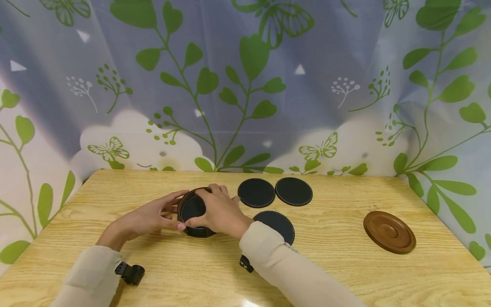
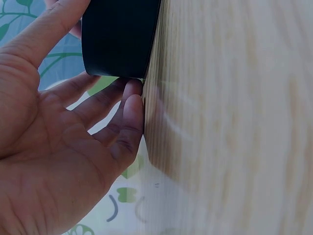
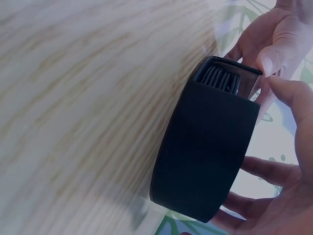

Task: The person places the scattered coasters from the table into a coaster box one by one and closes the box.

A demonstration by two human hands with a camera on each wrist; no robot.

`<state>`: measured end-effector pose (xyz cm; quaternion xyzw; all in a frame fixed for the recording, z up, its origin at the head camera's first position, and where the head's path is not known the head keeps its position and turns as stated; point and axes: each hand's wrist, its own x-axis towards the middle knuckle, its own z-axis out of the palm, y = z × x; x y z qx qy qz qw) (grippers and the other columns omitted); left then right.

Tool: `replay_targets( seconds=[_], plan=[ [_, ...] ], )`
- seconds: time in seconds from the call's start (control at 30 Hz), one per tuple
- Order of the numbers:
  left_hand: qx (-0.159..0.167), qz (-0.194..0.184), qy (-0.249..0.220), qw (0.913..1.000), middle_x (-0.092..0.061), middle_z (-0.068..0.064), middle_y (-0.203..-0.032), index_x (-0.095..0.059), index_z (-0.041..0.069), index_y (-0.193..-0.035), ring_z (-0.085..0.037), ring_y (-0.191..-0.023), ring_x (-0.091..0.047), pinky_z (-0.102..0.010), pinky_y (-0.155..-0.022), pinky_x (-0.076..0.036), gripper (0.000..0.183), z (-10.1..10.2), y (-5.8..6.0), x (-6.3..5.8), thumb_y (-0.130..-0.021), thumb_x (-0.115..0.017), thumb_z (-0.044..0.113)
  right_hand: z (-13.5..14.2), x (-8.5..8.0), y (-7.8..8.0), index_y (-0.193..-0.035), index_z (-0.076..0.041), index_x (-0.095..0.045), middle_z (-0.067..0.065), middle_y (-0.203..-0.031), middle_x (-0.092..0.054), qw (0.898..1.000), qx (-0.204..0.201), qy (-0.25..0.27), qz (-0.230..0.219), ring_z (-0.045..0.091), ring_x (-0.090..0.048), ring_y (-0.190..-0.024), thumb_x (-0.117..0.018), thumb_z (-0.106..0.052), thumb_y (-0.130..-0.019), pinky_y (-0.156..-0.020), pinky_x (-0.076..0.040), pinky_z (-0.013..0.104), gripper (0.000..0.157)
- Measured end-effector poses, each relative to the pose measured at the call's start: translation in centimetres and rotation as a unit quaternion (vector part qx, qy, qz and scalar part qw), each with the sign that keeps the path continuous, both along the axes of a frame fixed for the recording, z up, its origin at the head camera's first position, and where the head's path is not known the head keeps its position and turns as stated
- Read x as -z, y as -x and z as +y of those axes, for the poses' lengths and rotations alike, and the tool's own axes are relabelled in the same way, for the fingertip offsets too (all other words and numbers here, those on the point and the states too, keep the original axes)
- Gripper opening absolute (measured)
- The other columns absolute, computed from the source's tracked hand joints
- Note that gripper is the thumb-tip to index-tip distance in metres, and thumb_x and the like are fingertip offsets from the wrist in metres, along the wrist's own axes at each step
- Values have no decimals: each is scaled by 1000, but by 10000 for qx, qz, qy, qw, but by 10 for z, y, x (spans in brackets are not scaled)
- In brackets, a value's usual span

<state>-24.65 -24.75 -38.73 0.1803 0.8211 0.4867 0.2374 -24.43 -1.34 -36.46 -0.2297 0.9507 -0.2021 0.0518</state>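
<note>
A round black coaster holder (image 1: 199, 231) stands on the table, left of centre. Black coasters (image 3: 221, 78) lie stacked inside, seen through a notch in its wall in the right wrist view. My left hand (image 1: 151, 217) holds the holder's left side, thumb at the near edge and fingers behind. From above, my right hand (image 1: 220, 209) spans the holder, thumb at the near rim and fingers over the far right side. In the left wrist view, fingertips of the left hand (image 2: 73, 132) touch the holder's lower wall (image 2: 120, 44).
Two black coasters (image 1: 256, 192) (image 1: 294, 191) lie side by side behind the right hand. Another coaster (image 1: 278, 224) is partly covered by the right sleeve. A round brown wooden lid or dish (image 1: 389, 231) lies at the right. A leaf-patterned curtain (image 1: 245, 85) hangs behind the table.
</note>
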Motion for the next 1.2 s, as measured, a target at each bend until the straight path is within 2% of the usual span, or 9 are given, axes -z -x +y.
replay_targets(
  seconds=[0.17,0.33,0.47,0.6,0.9,1.2],
  plan=[
    [7,4,5,10000,-30,-28,-168,-11,17,-171,-53,-154,-30,-61,-110,-45,101,0,0,0,-96,-79,29,10,-1,-2,-158,-23,-49,11,-162,-44,9999,7,71,-95,35,-41,-150,-80,-57,-89,-109,-37,74,83],
    [-11,83,49,10000,-33,-28,-166,-13,16,-170,-53,-152,-32,-62,-110,-45,101,-1,1,2,-96,-80,29,24,0,-2,-160,-24,-46,11,-167,-38,9995,102,178,-242,36,-36,-155,-80,-56,-89,-111,-34,75,85],
    [-9,107,44,9999,-33,-28,-167,-14,16,-170,-53,-153,-32,-63,-111,-44,100,-2,1,3,-96,-79,28,34,0,-2,-160,-24,-45,12,-169,-35,9988,133,352,-317,40,-31,-157,-81,-54,-89,-112,-31,77,85],
    [-3,110,27,9999,-32,-27,-167,-13,16,-170,-53,-153,-31,-64,-113,-42,100,-3,1,3,-96,-79,28,44,-1,-6,-160,-24,-46,14,-168,-36,9984,94,477,-294,42,-32,-156,-83,-52,-88,-111,-32,76,85],
    [84,275,-37,9996,-36,-27,-166,-15,13,-170,-53,-154,-30,-66,-114,-38,100,-3,1,4,-95,-80,27,74,-1,-12,-160,-20,-46,16,-166,-39,9990,177,349,-220,42,-32,-156,-86,-50,-86,-109,-30,82,89],
    [65,255,-30,9996,-35,-27,-166,-15,12,-170,-53,-152,-32,-64,-113,-42,101,-2,1,3,-94,-81,27,113,3,-14,-163,-18,-41,18,-169,-32,9977,343,323,-497,45,-28,-157,-86,-44,-87,-112,-24,83,92]
  ],
)
